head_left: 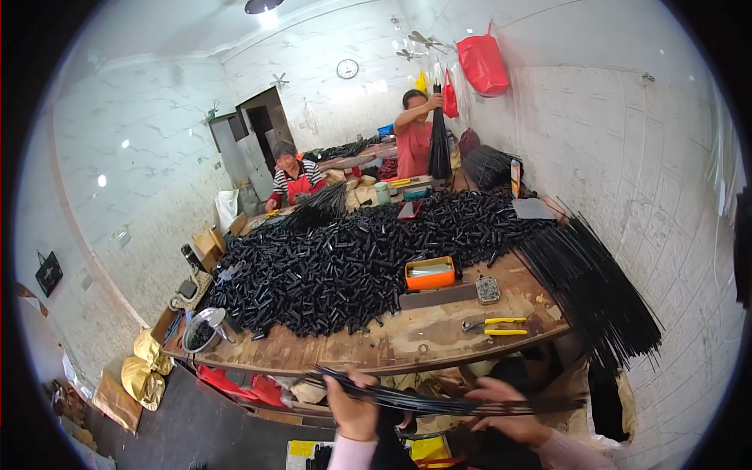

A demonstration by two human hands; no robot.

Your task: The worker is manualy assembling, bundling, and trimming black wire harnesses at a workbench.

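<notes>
While the left grip (354, 409) holds black rods (419, 400), an orange box (431, 283) contains strips (429, 269)

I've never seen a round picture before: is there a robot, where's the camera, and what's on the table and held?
There's no robot: the pink-sleeved left hand and right hand belong to a person. The camera sits on that person's head; its wide fisheye lens makes the picture round and bends straight edges. The brown wooden table holds a heap of small black tube-like pieces, an orange rectangular box and yellow-handled pliers. The left hand holds a bundle of long, thin black rods near one end; the right hand is farther along it, too blurry to judge its grip.
</notes>
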